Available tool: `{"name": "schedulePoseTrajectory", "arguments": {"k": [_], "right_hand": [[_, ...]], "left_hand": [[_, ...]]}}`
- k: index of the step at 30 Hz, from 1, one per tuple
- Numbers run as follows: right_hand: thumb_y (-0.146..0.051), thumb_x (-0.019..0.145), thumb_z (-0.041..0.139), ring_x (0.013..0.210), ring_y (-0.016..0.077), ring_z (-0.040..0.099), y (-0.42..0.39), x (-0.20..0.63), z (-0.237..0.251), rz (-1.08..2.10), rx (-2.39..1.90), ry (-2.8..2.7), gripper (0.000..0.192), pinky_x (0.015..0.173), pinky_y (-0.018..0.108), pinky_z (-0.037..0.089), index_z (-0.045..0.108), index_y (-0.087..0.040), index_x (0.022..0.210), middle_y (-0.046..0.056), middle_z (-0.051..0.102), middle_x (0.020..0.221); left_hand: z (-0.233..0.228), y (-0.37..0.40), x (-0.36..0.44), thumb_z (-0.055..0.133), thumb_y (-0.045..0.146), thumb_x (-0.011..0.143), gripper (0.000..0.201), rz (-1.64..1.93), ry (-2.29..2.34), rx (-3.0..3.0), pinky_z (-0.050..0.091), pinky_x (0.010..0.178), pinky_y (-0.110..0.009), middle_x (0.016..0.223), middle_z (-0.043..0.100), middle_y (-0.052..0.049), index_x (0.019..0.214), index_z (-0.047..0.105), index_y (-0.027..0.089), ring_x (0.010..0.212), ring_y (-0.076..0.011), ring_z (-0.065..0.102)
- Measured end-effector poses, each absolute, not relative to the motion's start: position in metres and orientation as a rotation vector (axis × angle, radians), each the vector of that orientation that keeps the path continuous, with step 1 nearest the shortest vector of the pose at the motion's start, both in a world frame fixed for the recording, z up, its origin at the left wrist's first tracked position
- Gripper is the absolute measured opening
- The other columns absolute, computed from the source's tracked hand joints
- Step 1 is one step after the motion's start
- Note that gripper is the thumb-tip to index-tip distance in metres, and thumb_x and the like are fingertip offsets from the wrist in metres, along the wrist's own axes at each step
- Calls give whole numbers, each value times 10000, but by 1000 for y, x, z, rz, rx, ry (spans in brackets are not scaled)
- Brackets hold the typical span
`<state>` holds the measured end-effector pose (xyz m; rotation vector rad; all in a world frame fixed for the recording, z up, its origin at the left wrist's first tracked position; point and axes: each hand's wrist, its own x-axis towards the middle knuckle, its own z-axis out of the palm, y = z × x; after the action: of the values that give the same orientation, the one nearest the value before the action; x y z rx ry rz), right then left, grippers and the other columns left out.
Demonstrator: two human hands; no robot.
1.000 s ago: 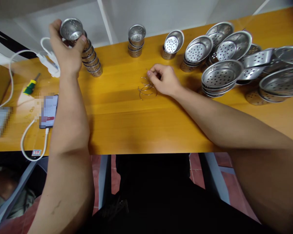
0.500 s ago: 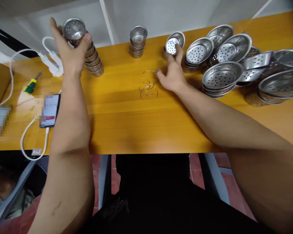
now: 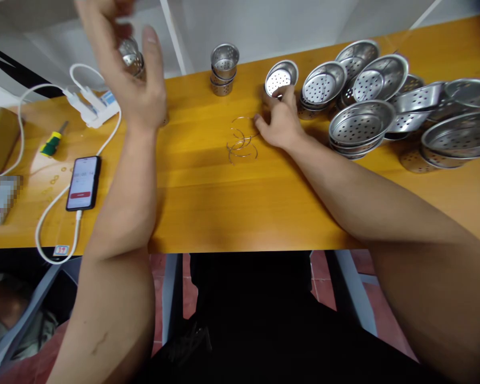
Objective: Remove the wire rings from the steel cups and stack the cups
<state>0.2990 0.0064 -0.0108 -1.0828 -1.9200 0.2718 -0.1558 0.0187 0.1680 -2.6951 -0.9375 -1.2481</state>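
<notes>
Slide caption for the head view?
Left hand open near stacked perforated metal cups; right hand at another cup, thin curved wires nearby.

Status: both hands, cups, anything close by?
Left hand open, partly hiding cup stack. Right hand at perforated cup, grip unclear. Curved wires close beside right hand.

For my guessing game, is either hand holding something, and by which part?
The left hand, thumb spread, looks empty. The right hand is at a holed metal cup's near side; I can't tell if it grips.
</notes>
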Motion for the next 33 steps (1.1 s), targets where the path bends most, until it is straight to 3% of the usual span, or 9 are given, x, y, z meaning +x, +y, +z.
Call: {"name": "schedulePoseTrajectory", "arguments": {"k": [2, 4, 7, 10, 14, 17, 21, 25, 33], "right_hand": [[-964, 1218, 654, 1511, 529, 665, 3, 295, -7, 212, -1090, -1878, 687, 1391, 911, 525, 843, -372, 1513, 208, 774, 1389], [-948, 1199, 672, 1471, 559, 695, 0, 290, -3, 147, -1071, -1869, 633, 1325, 954, 579, 874, -401, 1446, 207, 769, 1377], [-935, 1168, 709, 1452, 586, 720, -5, 281, 1, 157, -1059, -1891, 625, 1308, 984, 605, 913, -387, 1388, 223, 772, 1424], [-902, 1178, 717, 1480, 580, 733, -10, 275, 3, 211, -1048, -1910, 604, 1337, 947, 626, 936, -371, 1361, 230, 774, 1510], [-887, 1206, 722, 1508, 541, 743, -18, 267, 13, 250, -1005, -1879, 597, 1343, 849, 678, 937, -368, 1407, 213, 787, 1475], [-903, 1202, 754, 1497, 515, 750, -27, 260, 28, 325, -948, -1836, 621, 1327, 780, 712, 927, -348, 1422, 213, 779, 1424], [-847, 1208, 811, 1480, 503, 762, -48, 246, 44, 430, -817, -1911, 555, 1351, 802, 689, 911, -334, 1394, 213, 769, 1475], [-754, 1246, 809, 1490, 472, 775, -67, 236, 45, 423, -711, -2052, 451, 1365, 777, 672, 881, -329, 1377, 182, 797, 1477], [-762, 1284, 734, 1494, 467, 784, -59, 246, 34, 358, -754, -2132, 774, 1347, 705, 705, 694, -290, 1896, 205, 742, 1625]], "left_hand": [[153, -12, -101, 761, 751, 1252, 770, -1301, -942, -2744, 415, 1708, -532, 1923, 640, -59, 1881, 510, 386, 1999, -270, 449], [130, -36, -56, 889, 779, 1164, 812, -1303, -939, -2835, 477, 1675, -580, 1812, 751, -84, 1819, 633, 372, 1918, -320, 589], [81, -38, -27, 901, 784, 1149, 747, -1315, -984, -2986, 572, 1595, -643, 1701, 804, -130, 1736, 729, 356, 1766, -367, 733], [28, -5, -33, 778, 853, 1189, 671, -1407, -1079, -3051, 678, 1445, -662, 1603, 815, -177, 1582, 805, 310, 1497, -366, 860], [-14, 37, -48, 749, 979, 1137, 835, -1400, -1145, -3071, 681, 1389, -647, 1708, 743, -183, 1632, 753, 307, 1425, -354, 852], [-19, 42, -50, 776, 1010, 1098, 940, -1376, -1184, -3075, 674, 1390, -658, 1781, 692, -193, 1747, 680, 337, 1514, -401, 822], [-10, 35, -44, 869, 1016, 1019, 1178, -1470, -1217, -3020, 654, 1428, -710, 1919, 594, -220, 1933, 465, 395, 1694, -485, 731], [1, 29, -34, 867, 1031, 1011, 1308, -1522, -1076, -2970, 571, 1549, -699, 1931, 617, -198, 2008, 292, 408, 1863, -482, 620], [6, 16, -29, 767, 1025, 1064, 1196, -1446, -974, -3052, 505, 1601, -710, 2048, 571, -137, 1988, 363, 381, 1910, -419, 576]]}}
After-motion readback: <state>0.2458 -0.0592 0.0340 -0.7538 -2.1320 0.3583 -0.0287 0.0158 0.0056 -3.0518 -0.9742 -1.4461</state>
